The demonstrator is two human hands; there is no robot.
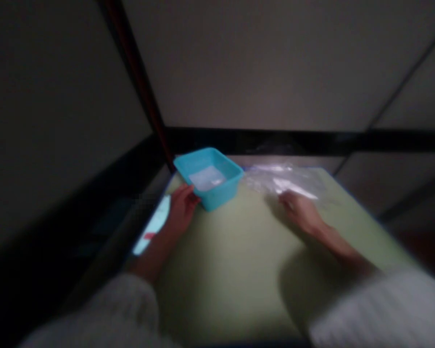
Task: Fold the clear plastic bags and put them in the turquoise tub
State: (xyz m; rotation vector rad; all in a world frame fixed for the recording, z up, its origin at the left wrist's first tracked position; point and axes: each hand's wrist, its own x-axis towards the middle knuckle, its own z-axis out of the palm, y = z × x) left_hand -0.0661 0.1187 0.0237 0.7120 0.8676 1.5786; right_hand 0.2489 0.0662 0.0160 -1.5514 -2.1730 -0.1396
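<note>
A light-blue basket (223, 195) stands near the far left of the table, with something pale or clear at its bottom. My left hand (183, 208) is at the basket's near left corner, its fingers closed at the rim. To the right of the basket lies a crumpled, shiny clear plastic bag (293, 180). The curled fingers of my right hand (299, 209) are at the bag's near edge; blur hides whether they grip it.
The pale yellow-green table (239, 261) narrows towards a grey wall (268, 67). A white and pale-green item with a red mark (150, 235) lies along the left edge, partly behind my left forearm. A dark reddish strip (141, 72) runs up the wall at the left.
</note>
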